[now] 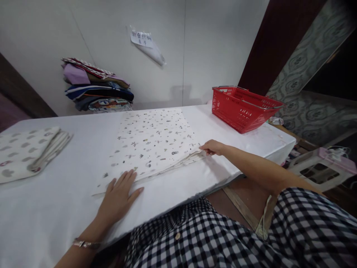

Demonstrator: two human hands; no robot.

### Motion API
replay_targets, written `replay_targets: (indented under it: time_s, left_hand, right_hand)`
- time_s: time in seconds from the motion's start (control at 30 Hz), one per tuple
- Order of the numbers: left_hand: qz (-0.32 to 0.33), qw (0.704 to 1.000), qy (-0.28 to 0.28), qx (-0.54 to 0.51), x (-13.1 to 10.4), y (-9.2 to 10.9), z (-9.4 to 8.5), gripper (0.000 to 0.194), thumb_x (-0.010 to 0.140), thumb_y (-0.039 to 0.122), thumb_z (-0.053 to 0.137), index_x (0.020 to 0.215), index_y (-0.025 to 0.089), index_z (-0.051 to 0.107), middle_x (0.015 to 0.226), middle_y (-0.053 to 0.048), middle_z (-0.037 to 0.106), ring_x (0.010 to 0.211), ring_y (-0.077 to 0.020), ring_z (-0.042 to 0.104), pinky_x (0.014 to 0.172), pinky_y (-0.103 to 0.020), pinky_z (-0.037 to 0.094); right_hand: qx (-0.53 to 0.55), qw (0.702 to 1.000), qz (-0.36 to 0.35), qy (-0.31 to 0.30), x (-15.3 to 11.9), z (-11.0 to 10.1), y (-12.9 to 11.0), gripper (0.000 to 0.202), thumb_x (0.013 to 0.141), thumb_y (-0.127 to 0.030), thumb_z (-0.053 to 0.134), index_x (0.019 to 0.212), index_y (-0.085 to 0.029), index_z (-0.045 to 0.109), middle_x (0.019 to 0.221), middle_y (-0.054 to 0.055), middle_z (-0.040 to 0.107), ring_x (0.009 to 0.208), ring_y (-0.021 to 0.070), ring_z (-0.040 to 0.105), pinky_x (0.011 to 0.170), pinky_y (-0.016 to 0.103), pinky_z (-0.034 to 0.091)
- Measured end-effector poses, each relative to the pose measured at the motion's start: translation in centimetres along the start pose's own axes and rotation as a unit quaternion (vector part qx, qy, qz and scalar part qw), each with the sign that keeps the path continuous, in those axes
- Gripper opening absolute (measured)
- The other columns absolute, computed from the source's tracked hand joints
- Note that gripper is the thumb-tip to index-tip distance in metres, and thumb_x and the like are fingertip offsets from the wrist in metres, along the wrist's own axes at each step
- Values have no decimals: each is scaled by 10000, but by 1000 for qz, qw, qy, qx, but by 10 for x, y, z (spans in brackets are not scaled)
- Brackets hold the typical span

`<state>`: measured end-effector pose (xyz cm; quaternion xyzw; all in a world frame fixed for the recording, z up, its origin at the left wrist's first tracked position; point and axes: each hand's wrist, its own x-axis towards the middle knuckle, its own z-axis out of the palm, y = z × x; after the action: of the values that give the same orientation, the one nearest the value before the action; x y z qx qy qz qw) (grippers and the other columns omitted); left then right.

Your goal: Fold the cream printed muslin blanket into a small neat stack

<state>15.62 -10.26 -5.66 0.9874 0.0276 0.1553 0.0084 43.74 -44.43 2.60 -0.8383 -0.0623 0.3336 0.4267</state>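
Hands nearest: left hand (119,197) lies flat, palm down, on near-left corner of white fabric sheet with small grey prints (156,143); right hand (212,147) pinches its near-right corner. Sheet lies spread on white-covered surface (173,201). Folded white cloth with grey motifs (25,152) rests left; red perforated plastic basket (237,113) stands far right.

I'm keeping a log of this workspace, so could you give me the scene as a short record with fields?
Left hand: spread flat at the near left part of the patterned cloth
Right hand: pinching the patterned cloth's near right corner
Patterned cloth: laid out on the white table, layered along its near edge
Far left: folded cloth with grey motifs
Back left: stack of fabrics by the wall
Back right: red basket
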Motion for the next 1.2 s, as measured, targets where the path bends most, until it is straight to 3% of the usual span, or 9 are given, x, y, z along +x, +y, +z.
replay_targets:
  time_s: [0.2, 0.53, 0.77, 0.9, 1.07, 1.2]
  left_hand:
    - [4, 1000, 7, 4, 0, 0, 1, 632, 884, 561, 305, 1365, 166, 410, 1410, -108, 445, 1327, -306, 363, 1060, -542, 302]
    - [3, 1000, 6, -6, 0, 2, -2, 628, 883, 566, 306, 1360, 173, 418, 1405, -113, 451, 1325, -305, 368, 1055, -538, 309]
    - [-3, 1000, -12, -2, 0, 4, -4, 620, 895, 569, 297, 1365, 179, 405, 1424, -102, 426, 1336, -295, 351, 1063, -530, 297]
    - [-3, 1000, -7, -9, -1, 4, -4, 607, 897, 559, 320, 1370, 187, 400, 1427, -103, 421, 1338, -298, 348, 1064, -532, 297]
    - [-2, 1000, -13, -6, -2, 5, -5, 618, 903, 556, 309, 1371, 165, 400, 1430, -117, 413, 1341, -296, 343, 1068, -534, 296]
    - [-8, 1000, -15, 0, -2, 6, -6, 610, 902, 548, 310, 1365, 163, 406, 1431, -107, 415, 1343, -292, 339, 1070, -538, 294]
  right_hand:
    - [-51, 994, 75, -63, 1, 5, 14, 417, 837, -377, 637, 533, -148, 466, 421, -1, 523, 359, 52, 428, 356, 176, 233]
    - [-123, 989, 87, -6, 3, 8, 13, 352, 713, -402, 750, 598, -131, 557, 526, 26, 609, 440, 95, 553, 404, 183, 359]
    - [-119, 989, 89, 19, 9, 16, 20, 385, 766, -353, 699, 521, -160, 472, 390, -11, 487, 362, 74, 441, 377, 192, 298]
    - [-130, 990, 58, 25, 8, 9, 22, 347, 713, -353, 740, 554, -159, 501, 450, 9, 543, 419, 95, 506, 403, 195, 330]
    - [-55, 998, 6, 1, 5, 0, 20, 220, 717, -248, 724, 639, -160, 538, 599, 29, 642, 575, 123, 615, 449, 174, 400]
    - [47, 999, 3, -2, 6, 4, 24, 188, 748, -174, 682, 649, -157, 524, 565, 30, 639, 509, 110, 592, 462, 183, 443]
